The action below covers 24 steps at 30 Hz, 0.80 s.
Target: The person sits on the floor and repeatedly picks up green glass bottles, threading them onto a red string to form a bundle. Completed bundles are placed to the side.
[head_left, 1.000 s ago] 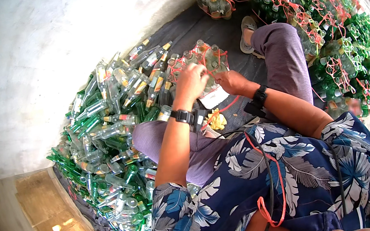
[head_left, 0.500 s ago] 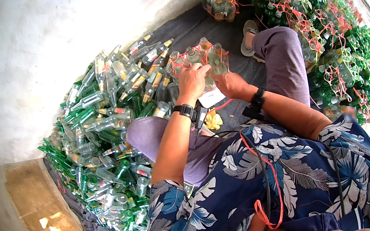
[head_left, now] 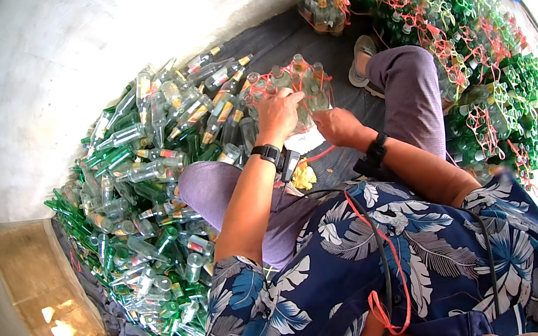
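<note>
A cluster of clear glass bottles (head_left: 315,82) stands upright in front of me, with red string (head_left: 298,82) looped around the necks. My left hand (head_left: 279,113) lies over the near side of the cluster, its fingers closed at the string among the necks. Just right of it, my right hand (head_left: 342,127) is curled into a fist at the cluster's near right edge. Whatever is inside that fist is hidden. A white piece (head_left: 305,140) lies below the bottles, between my hands. Under my right wrist a loose red strand runs along the dark sheet.
Loose green and clear bottles (head_left: 134,172) are heaped to my left against the wall. Tied bundles (head_left: 471,56) stand packed on the right, and one separate bundle (head_left: 325,5) stands at the back. A yellow crumpled thing (head_left: 303,175) lies by my legs on the dark sheet (head_left: 276,38).
The view has shifted slightly. Both hands stay at the bottle cluster, nearly in the same place; the right fist looks slightly changed in angle.
</note>
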{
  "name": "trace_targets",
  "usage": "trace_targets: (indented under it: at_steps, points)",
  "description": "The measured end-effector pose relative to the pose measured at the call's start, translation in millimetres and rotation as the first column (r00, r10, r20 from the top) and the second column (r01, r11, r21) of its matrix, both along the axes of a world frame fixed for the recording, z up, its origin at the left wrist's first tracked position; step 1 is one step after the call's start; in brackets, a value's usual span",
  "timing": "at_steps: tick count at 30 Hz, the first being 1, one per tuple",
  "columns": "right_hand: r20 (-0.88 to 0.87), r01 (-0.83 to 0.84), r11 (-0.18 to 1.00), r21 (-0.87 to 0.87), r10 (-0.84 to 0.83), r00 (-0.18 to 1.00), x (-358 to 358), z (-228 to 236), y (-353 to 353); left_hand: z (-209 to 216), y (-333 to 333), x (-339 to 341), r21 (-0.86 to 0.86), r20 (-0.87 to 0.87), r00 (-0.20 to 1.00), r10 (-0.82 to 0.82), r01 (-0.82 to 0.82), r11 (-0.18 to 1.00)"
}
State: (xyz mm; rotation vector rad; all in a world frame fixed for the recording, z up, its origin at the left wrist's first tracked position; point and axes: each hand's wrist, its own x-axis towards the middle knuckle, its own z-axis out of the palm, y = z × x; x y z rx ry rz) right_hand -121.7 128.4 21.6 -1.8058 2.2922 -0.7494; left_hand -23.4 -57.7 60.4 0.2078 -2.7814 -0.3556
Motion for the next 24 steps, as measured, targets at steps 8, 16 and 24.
trace_targets:
  at_steps: [8,16,24]
  points:
    - [0.252,0.063,0.990,-0.125,-0.030,0.967,-10.7,14.2,7.4,-1.7,6.5,1.3,0.006,-0.041,0.999,0.032,-0.032,0.999]
    - [0.410,0.054,0.998,-0.029,-0.038,0.911,-33.9,36.2,-1.0,-11.1,0.9,-0.7,0.023,-0.055,0.995,0.083,-0.082,0.996]
    - [0.652,0.225,0.966,0.130,-0.255,0.714,-77.8,42.5,-26.8,-4.7,6.8,-5.8,0.012,-0.090,0.992,0.089,-0.088,0.996]
